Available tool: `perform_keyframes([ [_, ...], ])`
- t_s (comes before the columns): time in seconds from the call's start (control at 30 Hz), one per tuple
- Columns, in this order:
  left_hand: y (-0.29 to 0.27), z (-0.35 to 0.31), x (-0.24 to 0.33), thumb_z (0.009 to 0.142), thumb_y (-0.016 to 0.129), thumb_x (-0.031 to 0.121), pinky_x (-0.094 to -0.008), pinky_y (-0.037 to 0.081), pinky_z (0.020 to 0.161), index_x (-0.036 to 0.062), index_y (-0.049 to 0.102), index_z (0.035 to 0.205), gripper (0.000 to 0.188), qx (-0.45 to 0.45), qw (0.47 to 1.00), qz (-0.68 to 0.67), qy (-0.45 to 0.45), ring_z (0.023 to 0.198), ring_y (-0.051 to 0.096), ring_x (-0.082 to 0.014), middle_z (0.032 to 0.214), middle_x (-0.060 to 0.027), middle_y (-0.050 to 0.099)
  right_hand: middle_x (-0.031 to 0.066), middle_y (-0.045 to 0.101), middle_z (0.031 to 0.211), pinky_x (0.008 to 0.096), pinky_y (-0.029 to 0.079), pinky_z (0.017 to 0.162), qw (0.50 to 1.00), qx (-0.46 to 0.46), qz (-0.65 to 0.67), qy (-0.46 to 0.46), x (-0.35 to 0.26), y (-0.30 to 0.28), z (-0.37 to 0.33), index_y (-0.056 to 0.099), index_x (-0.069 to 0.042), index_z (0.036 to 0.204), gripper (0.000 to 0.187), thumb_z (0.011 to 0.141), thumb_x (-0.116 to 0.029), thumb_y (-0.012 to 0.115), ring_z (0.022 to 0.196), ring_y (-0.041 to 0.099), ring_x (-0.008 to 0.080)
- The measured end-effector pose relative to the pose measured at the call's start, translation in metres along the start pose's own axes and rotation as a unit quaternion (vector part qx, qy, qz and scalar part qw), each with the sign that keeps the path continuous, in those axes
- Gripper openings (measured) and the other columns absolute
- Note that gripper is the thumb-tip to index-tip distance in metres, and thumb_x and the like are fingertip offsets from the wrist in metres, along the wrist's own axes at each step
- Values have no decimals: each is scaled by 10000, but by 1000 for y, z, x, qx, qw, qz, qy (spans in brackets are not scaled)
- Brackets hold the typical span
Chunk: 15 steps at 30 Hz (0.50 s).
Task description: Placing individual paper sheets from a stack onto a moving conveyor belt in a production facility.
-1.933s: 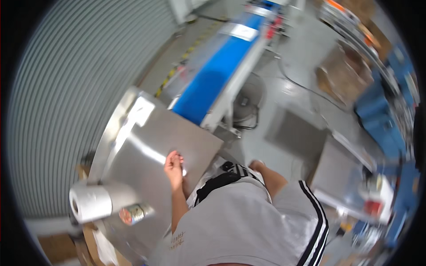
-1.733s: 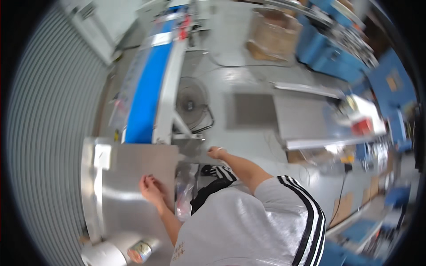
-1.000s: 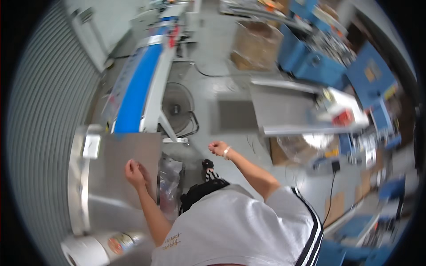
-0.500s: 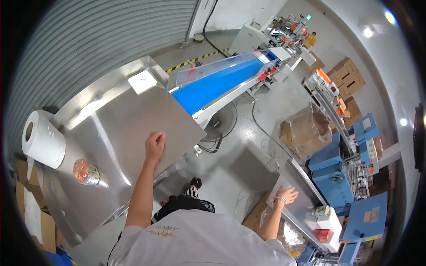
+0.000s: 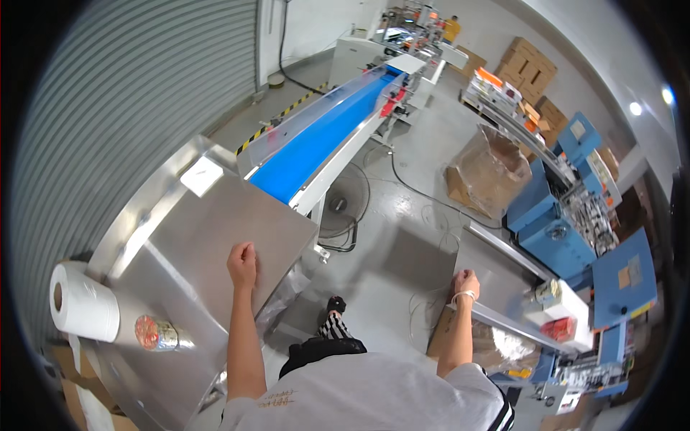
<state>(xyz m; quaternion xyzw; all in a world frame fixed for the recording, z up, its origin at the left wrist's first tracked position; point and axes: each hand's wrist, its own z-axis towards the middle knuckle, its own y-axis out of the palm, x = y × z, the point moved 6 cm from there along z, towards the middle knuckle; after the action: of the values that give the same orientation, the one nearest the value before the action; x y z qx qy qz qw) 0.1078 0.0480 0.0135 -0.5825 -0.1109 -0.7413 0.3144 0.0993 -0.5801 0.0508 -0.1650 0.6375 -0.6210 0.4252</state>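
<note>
My left hand [image 5: 243, 266] is curled into a loose fist over the steel table [image 5: 215, 237], near its right edge, with nothing seen in it. Over at the right, my right hand [image 5: 466, 284] has its fingers folded in at the near end of a metal-edged bench [image 5: 487, 262]; nothing shows in it either. A light band circles that wrist. On the steel table stand a big white roll [image 5: 90, 305] and a clear jar-like pack with a red top [image 5: 155, 333]. A white square sheet [image 5: 201, 177] lies at the table's far side.
A blue conveyor belt [image 5: 327, 147] runs away from the table's far edge. Below it stands a round floor fan [image 5: 343, 205]. A lined carton [image 5: 492, 172] and blue machines [image 5: 557, 233] are at the right. White boxes and a red pack [image 5: 559, 328] sit on the right bench. Cables cross the floor.
My view has turned to the right. My right hand, spread over the bench before, has folded its fingers and sits at the bench's end. My left hand stays a fist over the table.
</note>
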Motion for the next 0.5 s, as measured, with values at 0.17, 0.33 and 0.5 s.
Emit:
perform_keyframes([
  [0.17, -5, -6, 0, 860, 568, 115, -252, 435, 580, 9, 640, 875, 129, 8, 1000, 30, 0, 634, 537, -127, 773, -49, 580, 142, 665, 925, 426, 497, 756, 1000, 12, 27, 11, -11, -9, -10, 645, -128, 976, 285, 861, -359, 522, 886, 626, 345],
  [0.33, -4, -12, 12, 873, 556, 127, -257, 441, 597, 13, 640, 892, 143, 1, 999, 40, 26, 654, 539, -130, 799, -49, 586, 137, 654, 996, 417, 491, 814, 998, -56, -39, 14, -3, 2, -6, 656, -147, 1001, 289, 866, -350, 500, 953, 614, 324],
  [0.5, -2, -11, 7, 874, 557, 131, -267, 451, 623, 17, 640, 901, 143, -5, 998, 61, 28, 685, 550, -146, 827, -54, 601, 143, 653, 991, 419, 491, 816, 997, -65, -37, 16, -2, 3, -7, 659, -143, 992, 293, 864, -349, 495, 945, 616, 335],
])
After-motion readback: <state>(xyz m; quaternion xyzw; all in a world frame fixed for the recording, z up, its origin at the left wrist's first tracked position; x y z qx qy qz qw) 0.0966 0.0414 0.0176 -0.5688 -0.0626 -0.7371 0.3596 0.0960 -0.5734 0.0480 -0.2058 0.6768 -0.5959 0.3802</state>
